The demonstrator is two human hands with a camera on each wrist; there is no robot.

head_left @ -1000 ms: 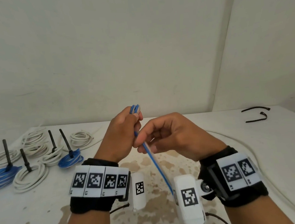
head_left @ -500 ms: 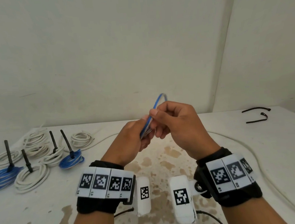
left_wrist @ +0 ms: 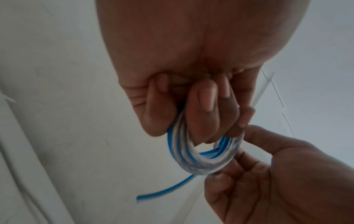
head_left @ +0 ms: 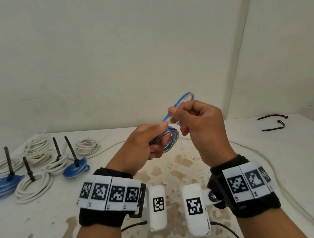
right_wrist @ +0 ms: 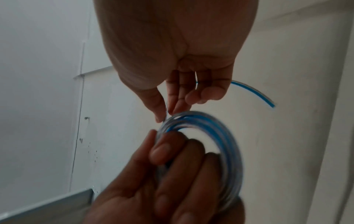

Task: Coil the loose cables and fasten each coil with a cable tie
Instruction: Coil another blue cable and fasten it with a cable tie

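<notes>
Since the earlier frame, both hands are sitting slightly higher above the table (head_left: 269, 166), and more blue cable (head_left: 172, 136) is now wound into the coil. The left hand (head_left: 145, 148) is curling its fingers (left_wrist: 203, 118) through the small coil, gripping it just below the right hand (head_left: 200, 126). The right hand is pinching the cable's loose tail between thumb and forefinger, the tail arching up over its knuckles. Finished coils (head_left: 75, 168) with upright black cable ties (head_left: 9, 162) are lying well apart, far left.

Tied coils (head_left: 32, 171) crowding table's (head_left: 269, 166) left
</notes>
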